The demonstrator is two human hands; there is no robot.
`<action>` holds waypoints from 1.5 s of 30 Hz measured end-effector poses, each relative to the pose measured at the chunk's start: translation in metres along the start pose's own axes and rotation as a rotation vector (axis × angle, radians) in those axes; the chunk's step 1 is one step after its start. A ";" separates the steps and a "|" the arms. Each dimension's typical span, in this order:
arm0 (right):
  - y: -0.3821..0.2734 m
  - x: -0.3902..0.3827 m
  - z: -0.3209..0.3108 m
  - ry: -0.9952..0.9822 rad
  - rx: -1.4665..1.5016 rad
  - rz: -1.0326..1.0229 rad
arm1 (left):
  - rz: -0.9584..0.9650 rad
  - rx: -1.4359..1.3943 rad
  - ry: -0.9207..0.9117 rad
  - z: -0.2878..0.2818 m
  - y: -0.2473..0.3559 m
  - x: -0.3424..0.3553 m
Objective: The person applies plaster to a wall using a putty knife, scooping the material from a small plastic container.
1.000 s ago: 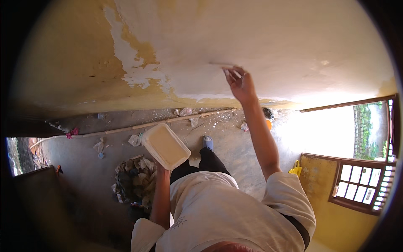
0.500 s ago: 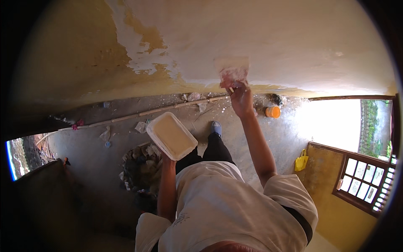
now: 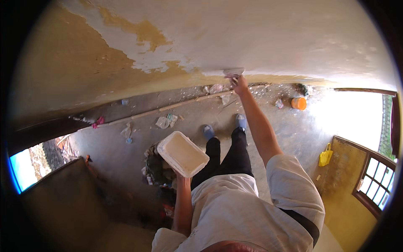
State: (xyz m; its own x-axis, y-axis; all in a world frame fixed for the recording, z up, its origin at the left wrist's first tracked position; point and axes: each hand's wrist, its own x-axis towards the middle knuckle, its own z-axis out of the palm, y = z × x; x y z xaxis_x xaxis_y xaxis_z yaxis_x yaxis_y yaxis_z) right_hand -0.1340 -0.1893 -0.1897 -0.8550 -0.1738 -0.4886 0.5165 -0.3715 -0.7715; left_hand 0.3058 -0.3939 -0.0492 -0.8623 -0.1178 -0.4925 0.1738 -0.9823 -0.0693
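Observation:
My right hand [image 3: 240,83] is stretched out to the wall and grips a wide putty knife [image 3: 233,72], whose blade lies flat against the wall [image 3: 260,38] low down, near where white filler meets yellow paint. My left hand [image 3: 183,178] holds a white rectangular tub [image 3: 183,153] from below, at waist height; it holds pale filler. My black trousers and blue shoes [image 3: 240,121] show beneath.
An orange bucket [image 3: 299,103] stands on the concrete floor by the wall at the right. A long thin pole [image 3: 176,105] and paper scraps lie along the wall's foot. A heap of rubbish [image 3: 157,168] sits under the tub. A yellow container [image 3: 325,156] stands near a window frame [image 3: 373,180].
My right hand has drawn the putty knife down the wall, from high on the white patch to its lower edge. The tub stays level in my left hand.

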 end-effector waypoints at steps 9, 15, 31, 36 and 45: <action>-0.222 -0.166 0.177 -0.013 0.195 -0.112 | -0.038 -0.077 -0.176 0.029 -0.011 0.049; -0.410 -0.319 0.266 -0.434 0.386 -0.274 | -0.057 -0.115 -0.260 0.060 -0.009 0.085; -0.001 -0.098 0.024 -0.110 0.304 0.393 | 0.014 -0.057 -0.089 0.025 -0.010 0.011; 0.041 0.003 0.002 -0.125 0.039 0.305 | 0.041 -0.002 -0.050 0.025 0.001 0.002; -0.115 -0.104 0.146 -0.219 0.232 0.041 | 0.055 -0.020 -0.136 0.042 0.009 0.020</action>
State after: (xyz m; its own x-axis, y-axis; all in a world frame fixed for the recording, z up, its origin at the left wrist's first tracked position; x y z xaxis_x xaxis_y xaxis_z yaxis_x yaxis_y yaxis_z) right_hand -0.1112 -0.2612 0.0094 -0.8365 -0.3758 -0.3988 0.5477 -0.5537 -0.6272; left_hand 0.2699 -0.4117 -0.0231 -0.9073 -0.1916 -0.3743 0.2311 -0.9709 -0.0632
